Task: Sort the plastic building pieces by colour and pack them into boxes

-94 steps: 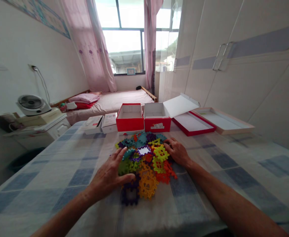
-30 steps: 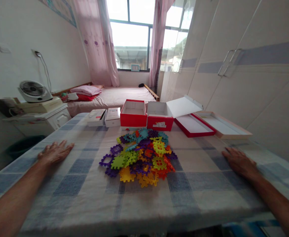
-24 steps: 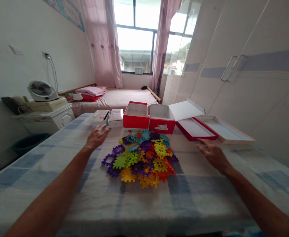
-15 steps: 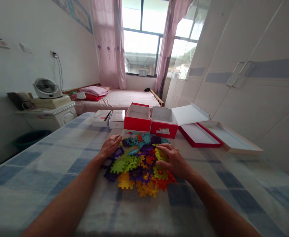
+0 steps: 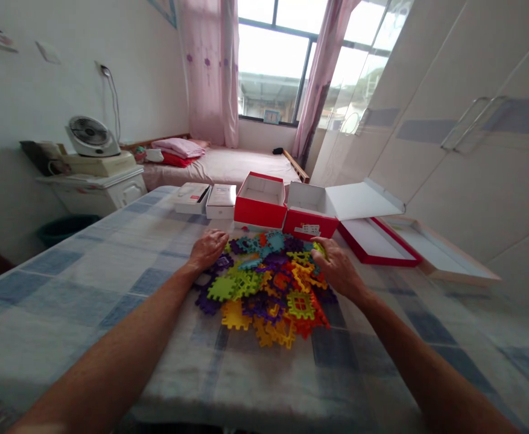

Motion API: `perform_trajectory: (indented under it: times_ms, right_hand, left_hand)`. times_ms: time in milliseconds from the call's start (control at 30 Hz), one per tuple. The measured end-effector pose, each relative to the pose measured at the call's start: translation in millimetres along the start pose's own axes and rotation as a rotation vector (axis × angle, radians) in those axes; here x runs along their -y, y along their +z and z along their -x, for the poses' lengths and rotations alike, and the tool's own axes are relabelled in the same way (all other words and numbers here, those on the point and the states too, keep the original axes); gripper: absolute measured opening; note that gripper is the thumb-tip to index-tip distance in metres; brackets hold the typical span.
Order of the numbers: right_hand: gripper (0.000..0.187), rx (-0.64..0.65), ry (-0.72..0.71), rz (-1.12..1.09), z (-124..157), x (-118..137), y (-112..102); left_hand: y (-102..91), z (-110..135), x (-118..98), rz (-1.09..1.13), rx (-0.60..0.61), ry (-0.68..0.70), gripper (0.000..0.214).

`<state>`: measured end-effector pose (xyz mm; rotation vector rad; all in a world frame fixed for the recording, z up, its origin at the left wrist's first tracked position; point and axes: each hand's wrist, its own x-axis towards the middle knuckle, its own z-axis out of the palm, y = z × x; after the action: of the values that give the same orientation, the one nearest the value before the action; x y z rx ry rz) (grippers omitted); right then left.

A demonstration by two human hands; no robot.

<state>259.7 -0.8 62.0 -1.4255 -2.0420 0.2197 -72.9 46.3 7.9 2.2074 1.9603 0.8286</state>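
Observation:
A heap of colourful interlocking plastic tiles (image 5: 268, 289) lies on the checked tablecloth (image 5: 110, 271) in front of me. My left hand (image 5: 207, 250) rests palm down on the heap's far left edge, fingers spread over purple tiles. My right hand (image 5: 336, 268) lies cupped against the heap's far right edge. Its fingertips touch a green tile (image 5: 319, 248). Neither hand has lifted a tile off the heap.
Behind the heap stand two open red boxes (image 5: 259, 211) (image 5: 309, 229), the second with its white lid flipped back. A flat red tray (image 5: 373, 241) and a pale tray (image 5: 440, 259) lie to the right, two small white boxes (image 5: 205, 199) to the left. A fan (image 5: 90, 135) sits on a cabinet.
Both hands came in from wide apart on the cloth to the two sides of the heap. The right hand has since slid to the heap's far right edge. The camera has moved closer.

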Motion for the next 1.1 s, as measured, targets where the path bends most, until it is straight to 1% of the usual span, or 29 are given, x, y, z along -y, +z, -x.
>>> perform_trajectory:
  times_ms: [67, 133, 200, 267, 567, 733, 800, 900, 1000, 1033, 1100]
  right_hand:
    - [0.041, 0.067, -0.068, 0.078, -7.7, 0.5, 11.8]
    - [0.042, 0.078, -0.103, 0.154, -9.6, 1.2, 24.1]
    - [0.041, 0.08, -0.116, 0.208, -7.5, 0.7, 32.7]
    - [0.039, 0.084, -0.104, 0.206, -4.1, -1.4, 35.6]
    - [0.035, 0.029, -0.042, 0.076, 2.5, -6.8, 26.1]
    - [0.038, 0.004, -0.055, 0.043, 5.4, -5.6, 24.8]
    - [0.04, -0.035, -0.048, 0.02, 6.1, -4.6, 22.1]
    - [0.042, -0.11, 0.017, -0.123, 5.8, -3.3, 14.9]
    - [0.042, -0.151, 0.099, -0.293, 4.7, -5.1, 7.7]
    - [0.042, -0.161, 0.111, -0.3, 4.4, -6.5, 6.2]
    - [0.042, -0.172, 0.103, -0.232, 3.9, -10.5, 5.1]
  left_hand:
    - [0.0, 0.3, 0.2, -0.028, -0.007, 0.013, 0.044]
    - [-0.5, 0.9, -0.6, -0.051, -0.009, 0.025, 0.044]
    - [-1.3, 1.7, -1.9, -0.065, -0.006, 0.043, 0.044]
    - [-1.9, 2.4, -3.2, -0.073, -0.003, 0.059, 0.044]
    - [0.7, 2.0, -2.7, -0.121, -0.005, 0.086, 0.038]
    - [0.9, 2.4, -2.1, -0.143, -0.011, 0.087, 0.037]
    - [0.4, 2.5, -2.5, -0.148, -0.011, 0.089, 0.037]
    - [-0.6, 2.7, -3.8, -0.151, -0.01, 0.076, 0.038]
    - [-1.6, 2.7, -5.5, -0.149, -0.008, 0.057, 0.038]
    - [-1.8, 2.8, -6.1, -0.148, -0.009, 0.054, 0.038]
    - [-2.1, 2.8, -6.8, -0.145, -0.011, 0.055, 0.039]
